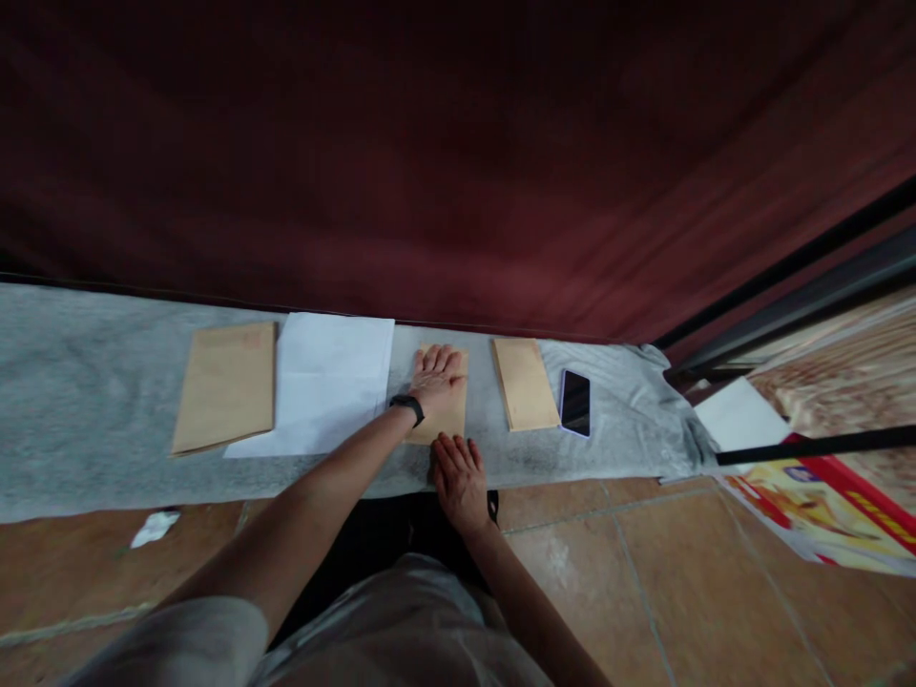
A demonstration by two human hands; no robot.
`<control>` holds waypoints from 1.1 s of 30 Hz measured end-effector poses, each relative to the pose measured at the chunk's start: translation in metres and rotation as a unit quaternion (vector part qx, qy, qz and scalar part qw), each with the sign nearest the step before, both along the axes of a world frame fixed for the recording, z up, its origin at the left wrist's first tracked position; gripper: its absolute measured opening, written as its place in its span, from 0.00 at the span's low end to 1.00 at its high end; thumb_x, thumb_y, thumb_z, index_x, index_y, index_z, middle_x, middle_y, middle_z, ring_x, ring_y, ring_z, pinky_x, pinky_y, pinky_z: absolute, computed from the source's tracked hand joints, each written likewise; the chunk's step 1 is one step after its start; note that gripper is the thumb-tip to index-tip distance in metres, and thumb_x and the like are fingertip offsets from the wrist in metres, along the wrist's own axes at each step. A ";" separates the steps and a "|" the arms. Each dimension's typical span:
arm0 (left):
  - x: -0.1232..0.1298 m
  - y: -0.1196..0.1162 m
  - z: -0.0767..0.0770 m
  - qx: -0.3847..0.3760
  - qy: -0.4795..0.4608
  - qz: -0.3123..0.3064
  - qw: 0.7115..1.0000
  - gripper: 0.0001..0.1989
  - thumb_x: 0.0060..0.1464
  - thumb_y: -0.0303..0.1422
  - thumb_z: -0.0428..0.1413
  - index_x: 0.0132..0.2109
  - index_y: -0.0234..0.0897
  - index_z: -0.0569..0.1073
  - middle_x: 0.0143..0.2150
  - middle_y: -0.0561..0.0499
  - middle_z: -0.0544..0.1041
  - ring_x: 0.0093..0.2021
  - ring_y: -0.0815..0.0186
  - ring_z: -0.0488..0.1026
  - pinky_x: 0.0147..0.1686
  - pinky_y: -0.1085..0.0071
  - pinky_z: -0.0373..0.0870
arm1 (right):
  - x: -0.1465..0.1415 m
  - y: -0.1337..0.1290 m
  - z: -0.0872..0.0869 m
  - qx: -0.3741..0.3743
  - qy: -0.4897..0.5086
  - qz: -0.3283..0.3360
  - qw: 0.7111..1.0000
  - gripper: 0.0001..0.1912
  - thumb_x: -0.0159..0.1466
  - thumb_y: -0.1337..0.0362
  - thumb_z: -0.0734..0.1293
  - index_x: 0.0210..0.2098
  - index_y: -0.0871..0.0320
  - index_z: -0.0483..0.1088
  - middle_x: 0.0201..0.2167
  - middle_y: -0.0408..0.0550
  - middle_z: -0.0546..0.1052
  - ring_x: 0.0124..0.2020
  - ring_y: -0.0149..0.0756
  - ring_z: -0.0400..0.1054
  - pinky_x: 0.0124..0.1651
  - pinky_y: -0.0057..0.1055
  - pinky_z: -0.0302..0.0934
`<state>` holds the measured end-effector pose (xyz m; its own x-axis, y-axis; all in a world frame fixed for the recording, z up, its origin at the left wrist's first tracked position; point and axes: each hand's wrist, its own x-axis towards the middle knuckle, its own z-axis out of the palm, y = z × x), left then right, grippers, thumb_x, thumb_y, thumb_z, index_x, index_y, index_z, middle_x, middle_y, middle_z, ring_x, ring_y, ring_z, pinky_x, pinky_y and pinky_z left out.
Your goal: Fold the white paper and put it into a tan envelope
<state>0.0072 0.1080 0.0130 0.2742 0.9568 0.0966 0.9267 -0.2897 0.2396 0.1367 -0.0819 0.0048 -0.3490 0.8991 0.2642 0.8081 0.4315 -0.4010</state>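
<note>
A small tan envelope [452, 412] lies on the grey cloth in front of me. My left hand [436, 377], with a black band at the wrist, rests flat on its upper part, fingers spread. At the envelope's lower right edge, my right hand [462, 482] lies palm down with its fingers stretched out. White paper sheets [333, 382] are left of the envelope, partly behind my left forearm. Further left sits a larger brown envelope stack [227, 386], overlapping the sheets' edge. Another stack of small tan envelopes [526, 385] lies to the right, beside a phone [575, 403].
The grey cloth [86, 401] covers a long, narrow surface against a dark red curtain [429, 191]. At the right are a black metal frame [816, 446] and a red and yellow printed box [830, 506]. A crumpled white scrap [155, 528] lies on the tiled floor.
</note>
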 end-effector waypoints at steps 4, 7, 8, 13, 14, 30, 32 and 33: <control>0.001 0.000 0.002 -0.003 0.007 -0.003 1.000 0.29 0.67 0.42 0.45 0.70 0.37 0.61 0.74 0.40 0.57 0.75 0.51 0.46 0.70 0.42 0.40 | 0.000 0.000 -0.001 0.010 0.001 -0.003 1.000 0.25 0.71 0.67 0.60 0.66 0.51 0.63 0.65 0.46 0.70 0.68 0.44 0.60 0.72 0.49 0.49; 0.000 -0.012 0.002 0.014 0.005 -0.011 1.000 0.28 0.67 0.40 0.44 0.71 0.39 0.60 0.73 0.42 0.59 0.75 0.54 0.49 0.71 0.45 0.42 | 0.000 0.000 -0.002 0.018 -0.004 -0.002 1.000 0.25 0.70 0.66 0.61 0.66 0.52 0.64 0.65 0.47 0.70 0.68 0.44 0.60 0.71 0.49 0.50; -0.002 -0.019 0.001 0.019 0.004 -0.014 1.000 0.28 0.67 0.40 0.43 0.71 0.39 0.59 0.73 0.43 0.59 0.75 0.55 0.49 0.71 0.46 0.43 | 0.000 0.000 -0.003 0.020 -0.007 -0.001 1.000 0.25 0.70 0.66 0.61 0.66 0.52 0.64 0.65 0.47 0.70 0.68 0.44 0.60 0.71 0.49 0.51; -0.014 -0.063 -0.005 0.026 0.007 -0.058 0.998 0.28 0.69 0.40 0.40 0.71 0.40 0.59 0.73 0.44 0.59 0.75 0.56 0.50 0.71 0.49 0.48 | 0.001 0.000 -0.003 0.023 -0.008 0.000 1.000 0.25 0.70 0.66 0.62 0.65 0.53 0.65 0.63 0.48 0.72 0.67 0.44 0.62 0.71 0.49 0.52; -0.018 -0.075 -0.006 0.028 0.009 -0.070 0.997 0.27 0.69 0.40 0.40 0.71 0.40 0.60 0.73 0.44 0.59 0.75 0.57 0.50 0.71 0.49 0.49 | 0.002 0.000 -0.003 0.025 -0.006 0.000 1.000 0.24 0.70 0.66 0.62 0.65 0.53 0.66 0.63 0.49 0.72 0.66 0.45 0.62 0.70 0.49 0.52; -0.057 -0.169 0.003 0.059 0.040 -0.169 0.983 0.29 0.70 0.42 0.44 0.71 0.32 0.60 0.73 0.41 0.59 0.74 0.58 0.53 0.71 0.55 0.52 | 0.002 0.000 -0.005 0.028 0.022 0.003 0.999 0.25 0.69 0.67 0.63 0.65 0.54 0.66 0.63 0.49 0.72 0.67 0.44 0.62 0.71 0.48 0.49; -0.057 -0.169 0.000 0.062 0.038 -0.172 0.982 0.29 0.70 0.43 0.44 0.71 0.31 0.59 0.73 0.40 0.59 0.74 0.58 0.52 0.71 0.55 0.51 | 0.003 0.001 -0.005 0.015 0.018 0.006 1.000 0.25 0.69 0.67 0.63 0.65 0.54 0.65 0.64 0.49 0.72 0.67 0.44 0.61 0.72 0.48 0.48; -0.058 -0.168 -0.001 0.064 0.037 -0.172 0.982 0.30 0.70 0.44 0.43 0.71 0.31 0.59 0.73 0.40 0.59 0.74 0.58 0.52 0.71 0.55 0.51 | 0.003 0.002 -0.005 0.007 0.017 0.008 1.000 0.26 0.69 0.68 0.62 0.65 0.54 0.65 0.64 0.48 0.72 0.67 0.43 0.61 0.72 0.47 0.48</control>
